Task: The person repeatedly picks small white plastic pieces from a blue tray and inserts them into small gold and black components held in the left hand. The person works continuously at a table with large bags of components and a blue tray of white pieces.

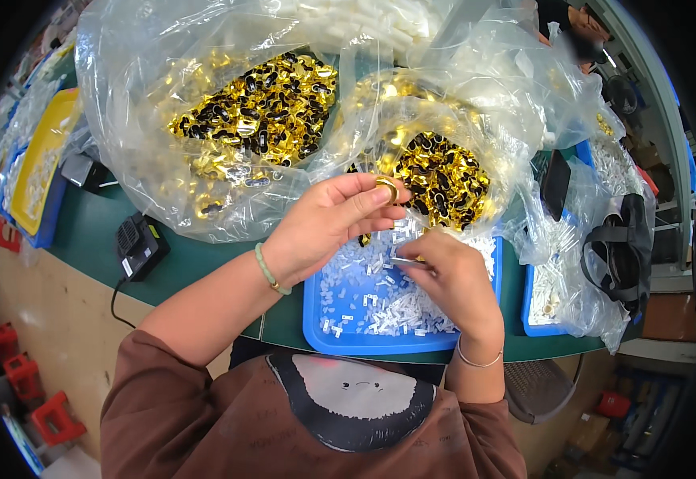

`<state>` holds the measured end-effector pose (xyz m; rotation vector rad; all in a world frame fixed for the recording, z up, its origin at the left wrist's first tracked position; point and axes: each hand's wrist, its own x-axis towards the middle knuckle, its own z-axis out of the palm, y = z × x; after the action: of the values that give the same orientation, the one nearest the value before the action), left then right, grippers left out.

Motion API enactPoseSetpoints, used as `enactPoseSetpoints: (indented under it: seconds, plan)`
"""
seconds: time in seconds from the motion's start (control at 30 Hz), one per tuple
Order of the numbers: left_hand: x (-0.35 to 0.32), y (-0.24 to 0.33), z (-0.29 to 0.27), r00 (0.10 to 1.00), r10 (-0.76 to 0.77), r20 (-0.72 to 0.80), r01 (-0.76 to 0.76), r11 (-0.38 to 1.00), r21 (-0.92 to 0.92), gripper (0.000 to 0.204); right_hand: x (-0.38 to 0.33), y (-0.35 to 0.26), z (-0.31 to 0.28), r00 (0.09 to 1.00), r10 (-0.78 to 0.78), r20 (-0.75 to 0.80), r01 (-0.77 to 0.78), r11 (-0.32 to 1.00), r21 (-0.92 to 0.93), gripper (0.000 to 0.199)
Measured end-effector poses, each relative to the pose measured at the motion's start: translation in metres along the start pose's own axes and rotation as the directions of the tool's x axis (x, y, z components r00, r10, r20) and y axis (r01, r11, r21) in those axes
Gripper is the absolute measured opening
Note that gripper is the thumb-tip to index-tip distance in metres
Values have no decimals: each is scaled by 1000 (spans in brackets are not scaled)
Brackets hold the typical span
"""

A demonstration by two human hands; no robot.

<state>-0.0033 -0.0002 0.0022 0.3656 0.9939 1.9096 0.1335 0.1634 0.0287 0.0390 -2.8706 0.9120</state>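
Fingers [364, 199] of your left hand [324, 223] pinch a gold ring [388, 188]; your right hand [452, 275] holds a small metal piece [405, 261] just below, over the blue tray [364, 342].

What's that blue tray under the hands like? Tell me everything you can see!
The blue tray looks like shallow plastic with a low raised rim and rounded corners. It lies flat on the green table, at its near edge, right in front of the person. Lots of small white plastic pieces are scattered inside it. The right hand hovers over it, and a clear bag of shiny gold pieces overlaps its far edge.
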Motion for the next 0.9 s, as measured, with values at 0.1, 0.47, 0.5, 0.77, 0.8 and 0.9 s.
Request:
enactPoseSetpoints:
  seconds: [0.1,0.47,0.5,0.77,0.8,0.9]
  plan:
    - [-2,0,4,1000,-14,5,14,998,55,33,-1,-3,8,998,-48,44,52,993,-102,17]
    - [-4,-2,5,997,-69,-41,71,996,58,39,-1,-4,15,997,-24,78,37,984,-172,17]
    - [-3,0,5,999,-46,-17,47,995,82,39,0,-3,14,995,-35,93,51,984,-173,17]
    - [-2,-3,-2,999,-38,23,37,999,27,36,0,-1,14,989,-76,128,88,992,-93,16]
    - [-2,-3,-3,999,-37,28,36,998,42,35,1,-1,10,990,-67,121,72,997,-40,16]
    - [-3,-3,0,999,-54,2,54,996,70,35,0,-2,3,995,-14,99,2,992,123,16]
